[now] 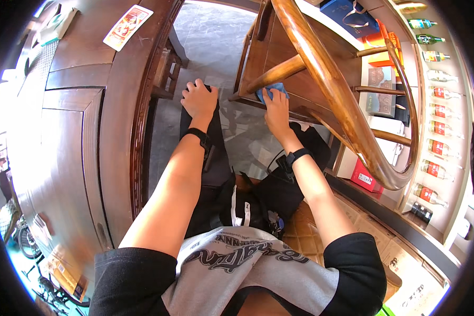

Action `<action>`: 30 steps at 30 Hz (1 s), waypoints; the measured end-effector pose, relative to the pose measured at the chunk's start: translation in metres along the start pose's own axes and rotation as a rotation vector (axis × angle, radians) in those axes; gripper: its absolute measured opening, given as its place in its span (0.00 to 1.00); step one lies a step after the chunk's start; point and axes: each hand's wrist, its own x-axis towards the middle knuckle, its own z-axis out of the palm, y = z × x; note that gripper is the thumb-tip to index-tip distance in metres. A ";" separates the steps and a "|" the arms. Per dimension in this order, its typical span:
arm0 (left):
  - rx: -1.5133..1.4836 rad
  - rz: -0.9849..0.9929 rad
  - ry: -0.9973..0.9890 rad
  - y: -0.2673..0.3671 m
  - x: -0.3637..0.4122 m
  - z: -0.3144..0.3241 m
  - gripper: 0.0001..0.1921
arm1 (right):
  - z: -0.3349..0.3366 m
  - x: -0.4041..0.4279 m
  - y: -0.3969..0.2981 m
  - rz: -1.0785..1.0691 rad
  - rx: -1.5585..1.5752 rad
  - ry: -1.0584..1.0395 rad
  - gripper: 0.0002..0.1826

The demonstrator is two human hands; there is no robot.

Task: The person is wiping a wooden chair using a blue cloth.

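Note:
My left hand [200, 99] rests on my knee, clad in black trousers [217, 158], its fingers curled over the knee. My right hand [275, 106] presses a folded blue cloth [280, 90] against the front edge of the seat of a wooden armchair [276, 63]. The cloth lies under my fingers, just beside a round arm post of the chair. The chair's curved, glossy rail [331, 79] arches over the seat to the right of my hand. Each wrist wears a dark band.
A dark wooden table [118, 98] stands close on my left, with a printed card [128, 27] on it. Shelves [414, 130] of bottles and boxes line the right side. A red box [365, 177] sits low there. Cartons [399, 256] lie at lower right, near a brown quilted seat [304, 233].

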 end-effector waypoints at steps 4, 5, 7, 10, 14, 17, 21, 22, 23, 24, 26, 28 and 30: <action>0.018 0.013 0.000 0.005 -0.002 0.000 0.17 | 0.007 0.023 0.018 -0.053 -0.056 0.035 0.25; 0.023 0.017 0.000 0.004 -0.001 -0.001 0.17 | 0.010 0.035 0.022 -0.088 -0.052 0.076 0.22; 0.028 0.025 0.000 0.002 0.001 0.000 0.17 | 0.020 0.054 0.028 -0.120 -0.049 0.117 0.19; 0.010 0.037 0.010 0.002 0.002 0.001 0.17 | 0.022 0.059 0.025 -0.006 -0.056 0.195 0.23; 0.008 0.001 0.023 -0.010 0.004 0.001 0.17 | 0.006 0.018 -0.002 -0.020 -0.111 -0.041 0.21; 0.006 0.005 0.013 -0.005 0.003 -0.001 0.17 | 0.001 -0.007 0.002 -0.049 -0.115 -0.011 0.21; -0.005 0.018 0.004 -0.001 0.002 -0.002 0.18 | 0.001 0.002 0.014 -0.067 -0.129 -0.005 0.21; -0.005 0.024 0.001 -0.001 0.002 -0.001 0.18 | 0.002 0.011 0.020 0.006 -0.161 0.018 0.21; -0.014 0.025 0.008 0.000 0.003 -0.001 0.18 | 0.003 0.020 0.026 0.078 -0.193 0.040 0.21; -0.018 0.028 0.013 -0.002 0.003 0.001 0.18 | 0.008 0.028 0.029 0.087 -0.189 0.036 0.21; -0.023 0.035 0.004 0.001 0.004 0.000 0.18 | 0.010 0.039 0.035 0.174 -0.239 0.049 0.21; -0.020 0.023 0.001 -0.002 0.005 -0.002 0.18 | 0.012 0.033 0.020 0.141 -0.247 0.055 0.20; -0.024 0.004 -0.021 0.000 0.005 -0.005 0.18 | 0.016 0.015 0.007 0.075 -0.227 0.108 0.21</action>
